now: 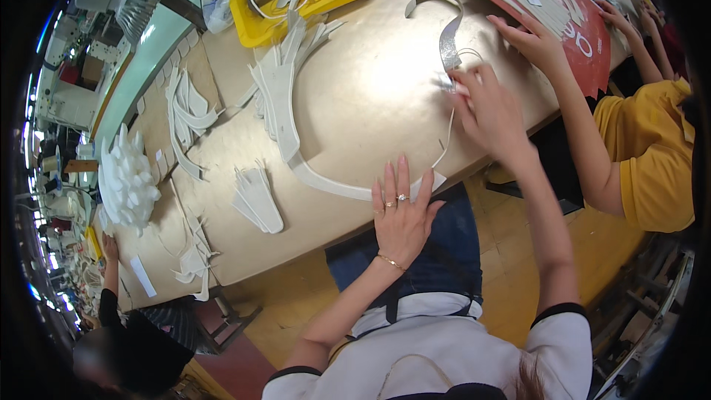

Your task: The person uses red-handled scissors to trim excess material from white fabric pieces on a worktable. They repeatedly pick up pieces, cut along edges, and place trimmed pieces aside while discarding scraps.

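My left hand [402, 222] lies flat near the table's front edge, fingers stretched over the end of a long white strip [326, 182]. That strip curves back to a bundle of similar white pieces [277, 96]. Farther right, above the tabletop, my right hand [489, 115] has its fingers pinched together. Something small and shiny shows at its fingertips, too blurred to name. Just beyond them a grey, glittery band [449, 33] curls over the table. A thin white cord [449, 137] runs from below the right fingers toward the left hand.
A yellow tray [248, 24] with tools stands at the back, beside a lamp [141, 7]. Leftward are white cut pieces [257, 200] and a white puffy heap [129, 181]. On the right a co-worker's hand [529, 41] hovers near a red sheet [592, 67] bearing pale strips.
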The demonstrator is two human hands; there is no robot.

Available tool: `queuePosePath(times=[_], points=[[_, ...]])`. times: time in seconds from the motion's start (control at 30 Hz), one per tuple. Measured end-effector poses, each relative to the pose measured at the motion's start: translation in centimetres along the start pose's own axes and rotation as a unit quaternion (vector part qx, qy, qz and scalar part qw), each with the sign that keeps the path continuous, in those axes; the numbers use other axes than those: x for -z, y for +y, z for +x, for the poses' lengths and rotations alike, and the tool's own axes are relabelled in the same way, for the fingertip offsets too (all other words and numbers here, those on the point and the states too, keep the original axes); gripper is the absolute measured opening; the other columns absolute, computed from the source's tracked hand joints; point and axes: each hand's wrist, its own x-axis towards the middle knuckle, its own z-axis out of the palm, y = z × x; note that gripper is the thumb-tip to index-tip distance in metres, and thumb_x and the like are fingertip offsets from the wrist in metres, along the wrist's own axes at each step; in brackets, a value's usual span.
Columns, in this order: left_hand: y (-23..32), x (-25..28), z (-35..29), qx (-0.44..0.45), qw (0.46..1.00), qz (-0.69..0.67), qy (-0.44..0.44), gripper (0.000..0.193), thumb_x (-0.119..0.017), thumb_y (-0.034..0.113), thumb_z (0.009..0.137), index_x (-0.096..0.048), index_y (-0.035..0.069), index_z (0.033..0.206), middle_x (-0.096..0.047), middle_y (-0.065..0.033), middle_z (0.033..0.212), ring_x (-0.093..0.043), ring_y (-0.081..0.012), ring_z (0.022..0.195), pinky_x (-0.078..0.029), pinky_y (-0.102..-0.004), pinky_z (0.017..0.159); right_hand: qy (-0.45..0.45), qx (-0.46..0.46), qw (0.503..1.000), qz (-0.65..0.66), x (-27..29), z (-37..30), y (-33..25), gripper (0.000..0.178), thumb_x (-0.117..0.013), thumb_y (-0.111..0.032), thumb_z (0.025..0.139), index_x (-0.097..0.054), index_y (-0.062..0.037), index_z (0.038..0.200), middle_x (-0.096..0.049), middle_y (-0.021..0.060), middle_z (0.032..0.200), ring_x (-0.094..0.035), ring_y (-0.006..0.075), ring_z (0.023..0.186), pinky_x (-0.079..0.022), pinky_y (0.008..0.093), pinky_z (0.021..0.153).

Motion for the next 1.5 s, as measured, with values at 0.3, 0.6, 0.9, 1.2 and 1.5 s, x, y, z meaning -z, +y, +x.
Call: queuePosePath(times=[0.3,0.6,0.9,1.2,1.5], points=[[-0.1,-0.3,0.0,-0.009,1.0,0.014,0.007,0.063,-0.07,0.044,0.084,-0.051,0.02,0.139,-0.034,-0.0219,0.154,-0.032,-0.0411,0.141,-0.022,-0.0523,0.114,0.014,0.023,0.999,-0.044,1.7,-9.4,-3.3,0.03,-0.071,-0.021,0.086,-0.068,-0.0111,0.114,-0.058,0.0035,0.092,-0.06,0.0191,0.071,-0.045,0.0327,0.065],[0.1,-0.2,0.1,0.0,1.0,0.024,0.003,0.064,-0.067,0.046,0.085,-0.048,0.022,0.142,-0.032,-0.0193,0.156,-0.03,-0.0391,0.143,-0.02,-0.0515,0.116,0.004,0.06,0.997,-0.057,0.0,-8.4,-3.1,0.025,-0.069,-0.019,0.086,-0.067,-0.0119,0.111,-0.059,0.0019,0.091,-0.062,0.0163,0.074,-0.045,0.0319,0.062],[-0.6,0.9,-0.3,-0.012,0.995,-0.099,-0.008,0.066,-0.069,0.04,0.087,-0.046,0.013,0.143,-0.028,-0.0235,0.156,-0.029,-0.0432,0.142,-0.02,-0.0545,0.116,-0.03,0.006,0.999,0.029,2.5,-6.5,-1.5,0.049,-0.078,-0.013,0.075,-0.061,-0.0137,0.122,-0.058,0.0088,0.101,-0.064,0.0289,0.07,-0.051,0.0382,0.062],[-4.0,3.8,-2.2,-0.039,0.994,-0.094,-0.026,0.061,-0.064,0.032,0.091,-0.043,0.009,0.144,-0.034,-0.0186,0.154,-0.032,-0.0331,0.144,-0.025,-0.0508,0.117,-0.202,0.062,0.977,-0.006,3.9,0.1,0.0,0.025,-0.079,-0.02,0.075,-0.065,-0.0054,0.091,-0.051,0.0154,0.129,-0.063,0.0412,0.09,-0.05,0.0485,0.076],[-3.6,2.4,-3.7,-0.044,0.992,-0.071,0.09,0.039,-0.059,0.029,0.094,-0.057,0.012,0.129,-0.046,-0.0136,0.147,-0.044,-0.0269,0.137,-0.036,-0.0444,0.11,-0.076,0.111,0.989,0.066,3.2,-3.1,2.5,0.014,-0.065,-0.004,0.087,-0.055,-0.0007,0.096,-0.059,0.014,0.102,-0.062,0.0268,0.074,-0.049,0.0367,0.067]])
